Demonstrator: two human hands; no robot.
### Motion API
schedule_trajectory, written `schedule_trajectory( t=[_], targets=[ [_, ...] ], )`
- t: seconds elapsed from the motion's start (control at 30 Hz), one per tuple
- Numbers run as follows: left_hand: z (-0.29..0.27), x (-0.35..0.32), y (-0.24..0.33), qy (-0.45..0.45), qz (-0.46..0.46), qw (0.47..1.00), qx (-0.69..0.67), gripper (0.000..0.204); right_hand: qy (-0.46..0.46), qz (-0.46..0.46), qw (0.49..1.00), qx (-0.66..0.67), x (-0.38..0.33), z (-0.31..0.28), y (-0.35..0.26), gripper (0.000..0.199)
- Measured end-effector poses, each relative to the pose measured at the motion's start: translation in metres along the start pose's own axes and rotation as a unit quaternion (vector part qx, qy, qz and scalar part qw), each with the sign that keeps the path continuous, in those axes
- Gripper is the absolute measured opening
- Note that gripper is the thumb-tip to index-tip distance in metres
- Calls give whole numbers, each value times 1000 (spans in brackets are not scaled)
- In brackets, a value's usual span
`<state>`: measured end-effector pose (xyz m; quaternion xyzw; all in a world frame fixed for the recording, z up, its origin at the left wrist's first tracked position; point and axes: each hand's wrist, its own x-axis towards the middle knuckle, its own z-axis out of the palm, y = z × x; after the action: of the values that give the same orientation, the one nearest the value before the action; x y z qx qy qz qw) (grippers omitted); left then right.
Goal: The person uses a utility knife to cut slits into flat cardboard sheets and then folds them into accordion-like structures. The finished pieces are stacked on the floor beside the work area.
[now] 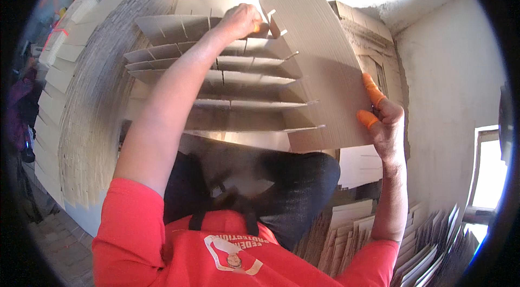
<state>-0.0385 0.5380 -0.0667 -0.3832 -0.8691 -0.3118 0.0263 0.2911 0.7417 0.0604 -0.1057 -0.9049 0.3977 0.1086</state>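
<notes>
A grid of slotted cardboard strips (254, 78) stands in front of me, several of them running left to right with cross pieces between. At its right side a tall cardboard sheet (319, 54) leans at a tilt, with the strips' right ends poking at or through its left part. My right hand (387, 122), with orange covers on the fingertips, is closed on this sheet's right edge. My left hand (241, 20) is closed at the right end of the farthest strip (192, 27), close to the sheet's left edge. Its fingertips are partly hidden.
A long stack of cardboard pieces (97, 92) curves along the left. More cardboard pieces (346, 233) stand on edge at the lower right, and another stack (363, 27) sits behind the sheet. A pale wall (449, 70) with a bright window (486, 170) rises at the right.
</notes>
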Motion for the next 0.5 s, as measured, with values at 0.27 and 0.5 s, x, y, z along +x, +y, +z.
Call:
schedule_trajectory(
  t=[0.27,0.5],
  targets=[
    [0,-5,-11,71,35,995,58,9,43,-1,998,41,-14,9,-14,71],
    [-7,1,9,-29,-20,998,60,22,-26,-11,1000,7,12,8,-8,68]
  ],
)
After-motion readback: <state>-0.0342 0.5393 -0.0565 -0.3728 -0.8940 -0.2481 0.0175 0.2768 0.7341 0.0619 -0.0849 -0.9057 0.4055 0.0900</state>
